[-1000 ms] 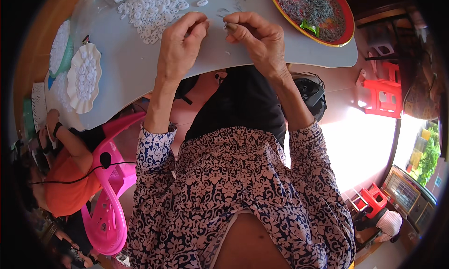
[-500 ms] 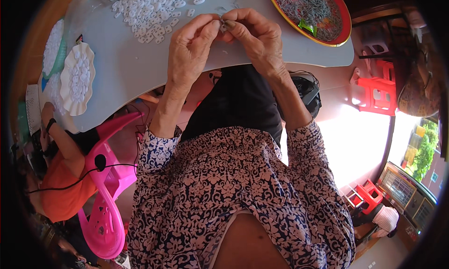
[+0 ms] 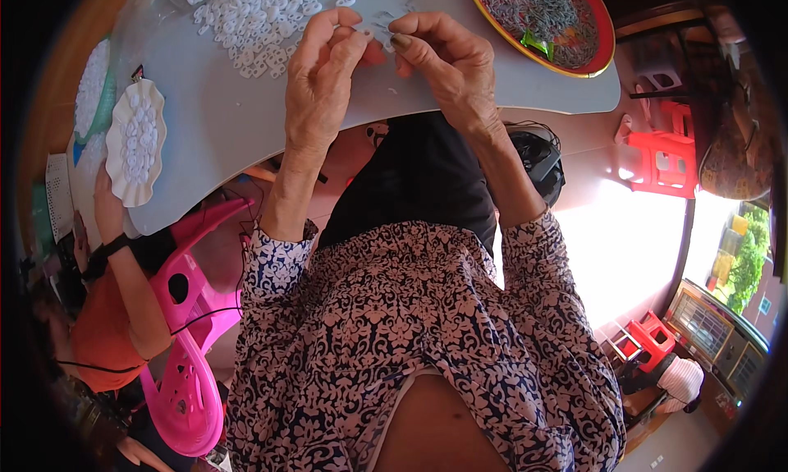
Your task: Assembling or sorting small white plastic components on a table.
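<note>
Over the near part of the grey table, both hands are raised with a small gap between their fingertips. My left hand (image 3: 324, 78) is bent with thumb and fingers drawn in; a small whitish bit shows at the thumb tip, too small to name. The thumb and index finger of my right hand (image 3: 451, 66) are nearly together, and what they hold, if anything, cannot be made out. Beyond my left hand spreads a pile of small white plastic pieces with holes (image 3: 254, 20). To the right, a red and yellow round tray (image 3: 609, 41) holds many thin grey metal pieces and a green wrapper (image 3: 538, 43).
A scalloped white dish (image 3: 117, 156) of white pieces stands at the table's left edge. Beside it reaches the arm of a person in orange (image 3: 127, 267). A pink chair (image 3: 185, 390) is at lower left, red stools (image 3: 663, 162) at right, and a black bag-like object (image 3: 538, 164) below the table.
My hands have parted, the left moving slightly left; half a second ago their fingertips met around a small piece. The other person's arm has moved toward the scalloped dish.
</note>
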Tool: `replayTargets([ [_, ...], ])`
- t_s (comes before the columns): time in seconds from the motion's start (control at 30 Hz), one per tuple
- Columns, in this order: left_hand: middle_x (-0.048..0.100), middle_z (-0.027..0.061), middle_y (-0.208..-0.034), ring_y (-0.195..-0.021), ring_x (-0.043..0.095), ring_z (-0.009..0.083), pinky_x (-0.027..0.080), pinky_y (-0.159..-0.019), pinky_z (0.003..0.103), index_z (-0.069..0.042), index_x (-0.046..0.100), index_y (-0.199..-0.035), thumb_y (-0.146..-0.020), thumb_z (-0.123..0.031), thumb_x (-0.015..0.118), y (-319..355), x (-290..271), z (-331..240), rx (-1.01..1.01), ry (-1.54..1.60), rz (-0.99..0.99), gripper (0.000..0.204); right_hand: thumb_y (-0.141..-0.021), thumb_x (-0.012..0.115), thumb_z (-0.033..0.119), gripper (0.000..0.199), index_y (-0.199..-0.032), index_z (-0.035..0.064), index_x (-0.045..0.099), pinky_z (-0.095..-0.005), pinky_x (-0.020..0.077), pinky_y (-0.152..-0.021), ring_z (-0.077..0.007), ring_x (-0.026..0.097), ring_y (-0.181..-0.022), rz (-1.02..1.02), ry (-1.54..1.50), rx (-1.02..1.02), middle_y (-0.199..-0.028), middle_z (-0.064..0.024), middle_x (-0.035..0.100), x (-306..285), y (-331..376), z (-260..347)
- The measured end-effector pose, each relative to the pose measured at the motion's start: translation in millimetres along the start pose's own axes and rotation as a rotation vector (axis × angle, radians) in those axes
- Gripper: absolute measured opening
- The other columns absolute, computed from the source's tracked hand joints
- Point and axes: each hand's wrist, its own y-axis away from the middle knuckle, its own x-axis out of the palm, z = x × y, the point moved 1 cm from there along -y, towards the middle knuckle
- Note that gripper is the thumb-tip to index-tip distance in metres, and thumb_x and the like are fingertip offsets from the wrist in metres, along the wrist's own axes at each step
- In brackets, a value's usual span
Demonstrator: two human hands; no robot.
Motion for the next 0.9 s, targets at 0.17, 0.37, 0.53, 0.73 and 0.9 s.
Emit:
replayTargets([
  [0.17, 0.063, 0.0005, -0.08, -0.07, 0.052, 0.0064, 0.042, -0.065, 0.021, -0.002, 0.061, -0.098, -0.091, -0.02, 0.054, -4.1, -1.3, -2.9, 0.109, -0.178, 0.011, 0.02, -0.087, 0.062, 0.005, 0.017, -0.102, -0.0017, 0.061, -0.0208, 0.0507, -0.066, -0.0073, 0.059, -0.071, 0.009, -0.071, -0.023, -0.085, -0.0036, 0.065, 3.8, 1.3, -0.4],
  [0.37, 0.06, 0.0007, -0.073, -0.066, 0.049, 0.0053, 0.04, -0.06, 0.021, -0.002, 0.061, -0.095, -0.091, -0.021, 0.054, -3.9, -4.3, -2.4, -0.002, -0.139, 0.03, 0.021, -0.086, 0.061, 0.002, 0.017, -0.103, -0.001, 0.061, -0.0212, 0.0502, -0.068, -0.0074, 0.06, -0.072, -0.003, 0.007, -0.005, -0.085, -0.0029, 0.064, 5.9, 1.8, 3.3],
  [0.53, 0.056, -0.0006, -0.067, -0.061, 0.046, 0.0044, 0.036, -0.056, 0.02, -0.001, 0.061, -0.091, -0.09, -0.019, 0.055, -7.4, -3.0, -0.3, -0.131, 0.094, 0.054, 0.019, -0.085, 0.06, 0.001, 0.019, -0.104, -0.0002, 0.06, -0.0207, 0.0496, -0.067, -0.0073, 0.059, -0.072, -0.015, 0.004, -0.004, -0.084, -0.0028, 0.064, 5.3, 1.3, 0.2],
  [0.73, 0.054, -0.0016, -0.065, -0.058, 0.044, 0.0032, 0.033, -0.054, 0.019, -0.001, 0.061, -0.088, -0.09, -0.019, 0.054, -7.3, -1.9, -3.3, -0.113, 0.06, 0.059, 0.02, -0.085, 0.06, 0.001, 0.02, -0.104, -0.0008, 0.059, -0.0207, 0.0496, -0.067, -0.0074, 0.059, -0.071, -0.019, 0.023, -0.008, -0.084, -0.0036, 0.063, 5.6, 0.4, 0.8],
  [0.9, 0.054, -0.0022, -0.063, -0.054, 0.042, 0.0036, 0.033, -0.051, 0.02, -0.002, 0.06, -0.087, -0.091, -0.021, 0.053, -9.0, -4.5, -3.7, -0.059, -0.084, 0.091, 0.021, -0.084, 0.06, 0.001, 0.02, -0.105, -0.0011, 0.058, -0.0209, 0.0498, -0.067, -0.0075, 0.059, -0.071, -0.018, 0.022, -0.004, -0.083, -0.0039, 0.063, 5.4, 0.8, 1.5],
])
